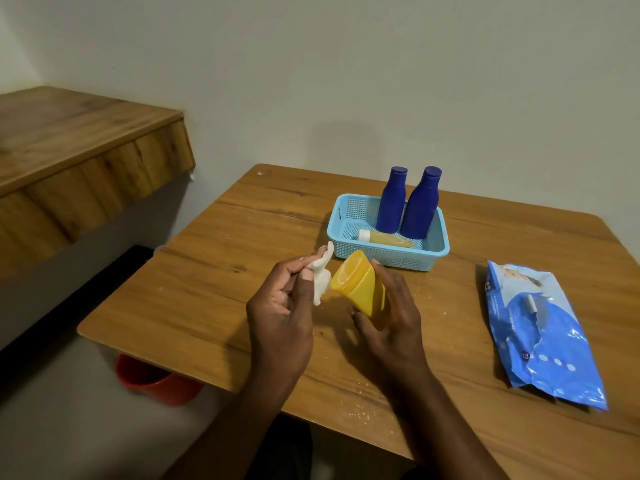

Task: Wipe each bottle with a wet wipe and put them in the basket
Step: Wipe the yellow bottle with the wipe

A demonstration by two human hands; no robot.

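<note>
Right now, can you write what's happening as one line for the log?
left hand: holds wet wipe | right hand: holds yellow bottle | basket: two blue bottles, one small bottle | step: wiping

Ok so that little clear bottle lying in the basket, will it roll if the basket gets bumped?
Probably a little. The small bottle lies on its side and looks round, so it could roll. The basket walls and the two upright blue bottles right behind it should stop it quickly. It looks light, so a nudge may shift it.
</note>
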